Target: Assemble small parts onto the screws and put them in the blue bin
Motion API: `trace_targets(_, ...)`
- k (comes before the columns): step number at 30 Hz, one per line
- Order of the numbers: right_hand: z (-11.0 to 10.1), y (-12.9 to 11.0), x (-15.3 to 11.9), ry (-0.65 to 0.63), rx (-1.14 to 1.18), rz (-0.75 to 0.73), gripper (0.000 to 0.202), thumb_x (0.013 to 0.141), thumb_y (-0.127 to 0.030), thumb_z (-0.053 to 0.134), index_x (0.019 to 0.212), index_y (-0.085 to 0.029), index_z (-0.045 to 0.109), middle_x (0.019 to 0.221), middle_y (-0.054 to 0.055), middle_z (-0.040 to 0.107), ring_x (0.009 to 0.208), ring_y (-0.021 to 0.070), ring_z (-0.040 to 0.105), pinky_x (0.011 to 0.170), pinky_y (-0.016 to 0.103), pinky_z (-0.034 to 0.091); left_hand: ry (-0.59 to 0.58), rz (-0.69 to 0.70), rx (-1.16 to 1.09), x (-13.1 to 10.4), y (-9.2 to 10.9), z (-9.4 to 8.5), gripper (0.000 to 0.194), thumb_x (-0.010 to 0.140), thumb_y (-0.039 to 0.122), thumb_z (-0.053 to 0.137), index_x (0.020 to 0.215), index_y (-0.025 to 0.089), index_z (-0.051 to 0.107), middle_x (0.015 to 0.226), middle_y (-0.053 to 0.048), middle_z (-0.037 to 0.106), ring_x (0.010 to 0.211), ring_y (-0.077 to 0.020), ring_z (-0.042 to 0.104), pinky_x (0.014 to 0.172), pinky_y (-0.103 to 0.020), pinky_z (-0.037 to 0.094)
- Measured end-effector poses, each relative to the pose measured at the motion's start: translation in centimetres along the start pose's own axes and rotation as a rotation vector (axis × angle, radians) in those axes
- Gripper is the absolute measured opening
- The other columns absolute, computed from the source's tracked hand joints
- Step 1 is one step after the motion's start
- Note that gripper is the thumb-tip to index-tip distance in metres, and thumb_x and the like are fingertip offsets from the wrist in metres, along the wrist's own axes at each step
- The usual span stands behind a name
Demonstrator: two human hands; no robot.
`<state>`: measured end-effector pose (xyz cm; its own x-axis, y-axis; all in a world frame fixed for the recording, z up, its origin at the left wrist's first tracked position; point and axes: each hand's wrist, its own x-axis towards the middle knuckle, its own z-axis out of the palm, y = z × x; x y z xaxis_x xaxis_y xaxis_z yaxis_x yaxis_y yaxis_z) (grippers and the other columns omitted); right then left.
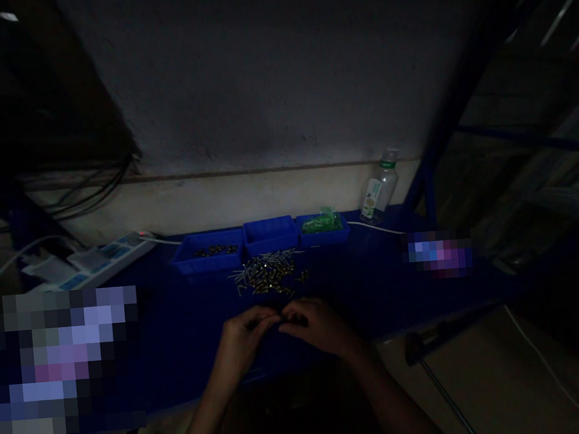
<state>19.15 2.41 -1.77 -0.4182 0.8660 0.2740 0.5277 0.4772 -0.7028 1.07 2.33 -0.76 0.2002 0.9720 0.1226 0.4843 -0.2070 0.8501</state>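
I watch the fingertips of the left hand [250, 324] and right hand [312, 321] meet just above the counter [173, 340]; both sets of fingers are curled inward, but it's too dark for me to tell whether they pinch anything. Just beyond them I see the pile of small metal pieces [268, 273], silvery pins mostly along its far edge. Behind it stand three blue trays [271, 234] in a row: small parts [216, 250] in the left one, green packets [323, 224] in the right. Farther right, a clear bottle [386, 189] stands near the wall [268, 78].
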Motion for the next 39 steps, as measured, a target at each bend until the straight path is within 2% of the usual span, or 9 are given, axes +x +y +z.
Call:
trace_targets(5,-0.01,-0.17,0.20,0.044,0.046,0.013,0.012,0.085,-0.027,0.053,0.091,-0.020,0.061,0.088,0.001,0.065,0.082,0.0122,0.060,0.073,0.022,0.043,-0.054,0.019,0.038,-0.12,0.20,-0.08,0.024,0.080,0.036,0.052,0.085,0.019,0.069,0.087,-0.001,0.072,0.081,-0.0185,0.065,0.077,-0.026,0.049)
trace_targets(10,0.02,-0.16,0.37,0.105,0.075,0.037,0.012,0.086,-0.026,0.051,0.092,-0.020,0.060,0.088,0.001,0.066,0.083,0.0129,0.061,0.075,0.023,0.044,-0.042,0.057,0.098,-0.17,0.19,-0.22,0.025,0.081,0.032,0.049,0.092,0.019,0.068,0.096,-0.003,0.071,0.088,-0.0199,0.065,0.082,-0.028,0.049)
trace_targets(16,-0.03,-0.10,0.21,0.080,0.082,0.028,0.012,0.086,-0.025,0.051,0.094,-0.021,0.059,0.088,0.000,0.066,0.082,0.0123,0.061,0.074,0.022,0.045,-0.089,0.105,0.173,0.05,0.42,0.12,0.021,0.080,0.028,0.050,0.087,0.019,0.067,0.089,-0.004,0.070,0.083,-0.0183,0.064,0.076,-0.026,0.048)
trace_targets(21,-0.07,-0.33,-0.01,0.066,0.104,-0.023,0.014,0.085,-0.023,0.051,0.096,-0.021,0.059,0.091,0.001,0.065,0.085,0.0117,0.061,0.077,0.022,0.044,-0.146,0.114,0.241,-0.08,0.69,0.23,0.017,0.080,0.026,0.048,0.080,0.018,0.064,0.076,-0.002,0.066,0.072,-0.0159,0.060,0.066,-0.023,0.045)
trace_targets(33,-0.06,-0.01,0.04,0.081,0.090,-0.028,0.016,0.088,-0.024,0.048,0.098,-0.022,0.060,0.095,0.000,0.065,0.089,0.0121,0.060,0.081,0.023,0.043,-0.181,0.061,0.155,-0.08,0.86,0.00,0.023,0.082,0.030,0.048,0.087,0.019,0.067,0.087,-0.004,0.068,0.081,-0.0175,0.062,0.074,-0.024,0.046)
trace_targets(39,-0.13,-0.05,0.02,0.066,0.073,-0.011,0.015,0.085,-0.033,0.052,0.094,-0.023,0.061,0.093,0.000,0.065,0.087,0.0129,0.060,0.077,0.023,0.043,-0.152,0.045,0.192,0.01,0.96,0.13,0.019,0.079,0.030,0.051,0.079,0.018,0.065,0.077,-0.003,0.068,0.073,-0.0167,0.062,0.069,-0.024,0.046)
